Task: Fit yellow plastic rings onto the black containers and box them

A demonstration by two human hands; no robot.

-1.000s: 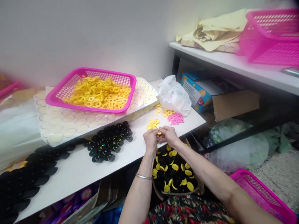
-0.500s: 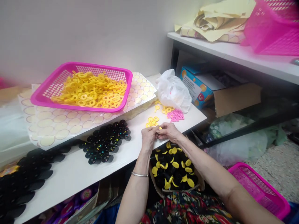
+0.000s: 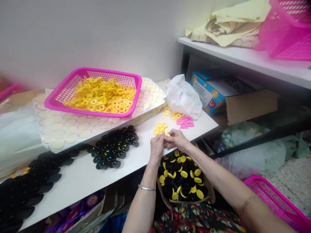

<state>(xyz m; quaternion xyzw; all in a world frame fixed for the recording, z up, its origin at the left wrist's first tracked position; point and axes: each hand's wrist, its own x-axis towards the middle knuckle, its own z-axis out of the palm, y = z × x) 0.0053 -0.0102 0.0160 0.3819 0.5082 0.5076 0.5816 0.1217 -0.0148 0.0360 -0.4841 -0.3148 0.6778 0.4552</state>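
Observation:
Over the table's front edge my left hand point(image 3: 157, 145) and my right hand point(image 3: 178, 139) meet, fingertips pinched together around a small yellow ring piece point(image 3: 167, 134). The fingers cover most of that piece. Just beyond them lies a small group of yellow rings point(image 3: 160, 128) on the white table. Further back are more yellow rings point(image 3: 177, 116), beside a heap of tiny pink pieces point(image 3: 185, 122). Below my hands, an open box holds black pieces with yellow round caps point(image 3: 184, 174).
A pink basket point(image 3: 85, 111) full of yellow rings stands on sheets printed with circles point(image 3: 85, 133). Black round pieces point(image 3: 110, 149) fill areas at the left. A white plastic bag point(image 3: 183, 97) and a blue carton point(image 3: 206, 92) sit at the back right, near a shelf point(image 3: 230, 56).
The view has shifted slightly, so everything appears a little further right and lower. Both hands stay together, and the yellow ring piece shows more between the fingertips.

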